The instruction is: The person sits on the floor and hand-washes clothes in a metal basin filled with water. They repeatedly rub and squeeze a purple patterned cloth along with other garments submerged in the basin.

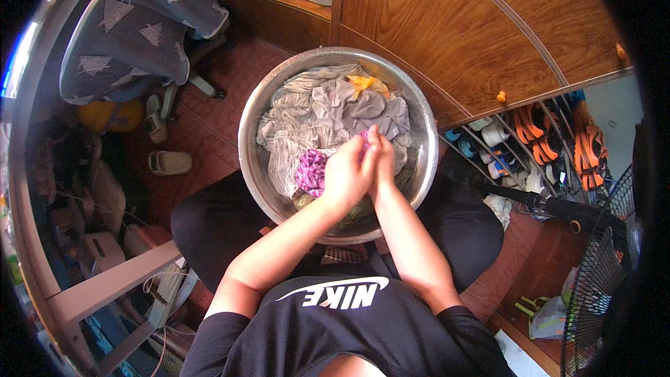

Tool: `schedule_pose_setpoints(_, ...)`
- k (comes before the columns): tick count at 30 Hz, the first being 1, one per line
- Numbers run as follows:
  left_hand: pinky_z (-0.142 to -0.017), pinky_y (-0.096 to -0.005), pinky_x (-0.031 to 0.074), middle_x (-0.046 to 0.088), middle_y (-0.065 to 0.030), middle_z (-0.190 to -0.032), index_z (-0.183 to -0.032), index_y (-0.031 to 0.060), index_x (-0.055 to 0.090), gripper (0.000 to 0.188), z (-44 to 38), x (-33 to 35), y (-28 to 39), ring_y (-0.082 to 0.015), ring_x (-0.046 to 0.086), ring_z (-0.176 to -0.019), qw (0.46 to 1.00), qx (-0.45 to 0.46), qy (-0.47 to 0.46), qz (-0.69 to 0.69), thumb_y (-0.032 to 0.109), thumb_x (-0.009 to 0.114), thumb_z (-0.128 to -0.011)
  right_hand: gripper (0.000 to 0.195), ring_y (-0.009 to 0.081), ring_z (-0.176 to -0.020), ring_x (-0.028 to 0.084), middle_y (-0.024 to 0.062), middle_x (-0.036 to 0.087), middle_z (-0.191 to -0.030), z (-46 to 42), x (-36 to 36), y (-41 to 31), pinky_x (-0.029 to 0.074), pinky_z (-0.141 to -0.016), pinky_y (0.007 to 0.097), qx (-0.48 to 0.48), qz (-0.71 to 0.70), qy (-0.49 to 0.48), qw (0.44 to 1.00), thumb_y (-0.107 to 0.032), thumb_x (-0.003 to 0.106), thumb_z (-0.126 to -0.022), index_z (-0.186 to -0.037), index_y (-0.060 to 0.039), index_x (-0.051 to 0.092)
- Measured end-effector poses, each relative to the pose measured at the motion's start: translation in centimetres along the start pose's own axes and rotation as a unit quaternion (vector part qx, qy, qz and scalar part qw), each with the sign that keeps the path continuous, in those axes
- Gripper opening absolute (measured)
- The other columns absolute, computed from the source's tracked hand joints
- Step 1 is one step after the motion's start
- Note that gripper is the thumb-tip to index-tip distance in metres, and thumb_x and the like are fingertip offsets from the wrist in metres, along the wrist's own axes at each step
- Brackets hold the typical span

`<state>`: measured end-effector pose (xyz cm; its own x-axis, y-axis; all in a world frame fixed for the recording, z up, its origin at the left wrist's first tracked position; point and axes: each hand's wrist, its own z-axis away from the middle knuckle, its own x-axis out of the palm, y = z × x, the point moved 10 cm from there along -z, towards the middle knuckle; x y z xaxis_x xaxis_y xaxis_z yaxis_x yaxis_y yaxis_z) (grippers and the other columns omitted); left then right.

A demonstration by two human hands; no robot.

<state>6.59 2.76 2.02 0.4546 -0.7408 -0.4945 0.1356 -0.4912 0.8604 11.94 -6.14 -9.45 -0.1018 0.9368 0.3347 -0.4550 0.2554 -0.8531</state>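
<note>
Both my hands are pressed together over a large round metal basin [250, 125]. Between them is a bunched purple patterned cloth [311, 172], its wadded end sticking out to the left. My left hand [348, 173] grips the cloth on that side. Against it lies my right hand [383, 159], and a bit of purple shows near its fingertips. Under the cloth, the basin holds a striped beige garment [290, 110], a plain grey cloth [371, 107] and a yellow-orange piece [369, 84]. Some greenish water or fabric shows at the near side, which I cannot tell apart.
A wooden cabinet [419, 26] stands just beyond the basin. Shoe racks with orange sandals [544, 152] are to the right, near a black fan [591, 277]. On the left are a cloth-covered chair [136, 36], a slipper [170, 163] and a pinkish frame bar [115, 283].
</note>
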Motion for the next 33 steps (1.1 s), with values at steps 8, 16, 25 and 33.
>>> schedule_pose_setpoints(8, -0.052, -0.0396, 0.041, 0.053, -0.0209, -0.063, -0.074, -0.0019, 0.050, 0.024, -1.0, -2.2, -3.5, -0.0352, 0.052, -0.056, 0.995, -0.093, 0.033, 0.000, 0.019, 0.051, -0.085, 0.037, 0.0122, -0.068, 0.051, 0.0032, 0.056, -0.072, 4.2, 3.8, 0.2, 0.042, -0.062, 0.0285, 0.028, 0.004, 0.027, 0.999, -0.031, 0.042, -0.092, -0.077, -0.0011, 0.057)
schedule_pose_setpoints(16, -0.060, -0.0416, 0.043, 0.057, -0.0216, -0.069, -0.078, -0.0019, 0.053, 0.028, -2.2, -2.2, -5.8, -0.0378, 0.056, -0.066, 0.992, -0.122, 0.016, 0.013, 0.025, 0.050, -0.086, 0.034, 0.0159, -0.073, 0.054, 0.0091, 0.062, -0.079, 4.9, 4.1, 0.7, 0.043, -0.064, 0.0326, 0.048, 0.104, 0.009, 0.993, -0.030, 0.045, -0.089, -0.089, 0.0006, 0.060)
schedule_pose_setpoints(25, -0.063, -0.0459, 0.048, 0.059, -0.0233, -0.079, -0.091, 0.0037, 0.048, 0.017, -2.2, 2.0, -5.7, -0.0379, 0.060, -0.074, 0.941, -0.019, -0.218, -0.258, 0.018, 0.049, -0.082, 0.022, 0.0362, -0.073, 0.060, 0.0205, 0.060, -0.074, 0.7, 4.1, -6.8, 0.046, -0.064, 0.0451, -0.154, 0.675, -0.089, 0.716, -0.022, 0.052, -0.082, -0.077, -0.0003, 0.054)
schedule_pose_setpoints(33, -0.061, -0.0418, 0.048, 0.059, -0.0199, -0.082, -0.090, 0.0029, 0.049, 0.013, -2.8, 2.2, -5.9, -0.0353, 0.060, -0.072, 0.948, -0.002, -0.170, -0.271, 0.011, 0.048, -0.080, 0.019, 0.0307, -0.078, 0.061, 0.0187, 0.061, -0.080, -0.3, 2.0, -1.3, 0.047, -0.064, 0.0397, -0.137, 0.536, 0.010, 0.833, -0.018, 0.047, -0.085, -0.083, -0.0018, 0.057)
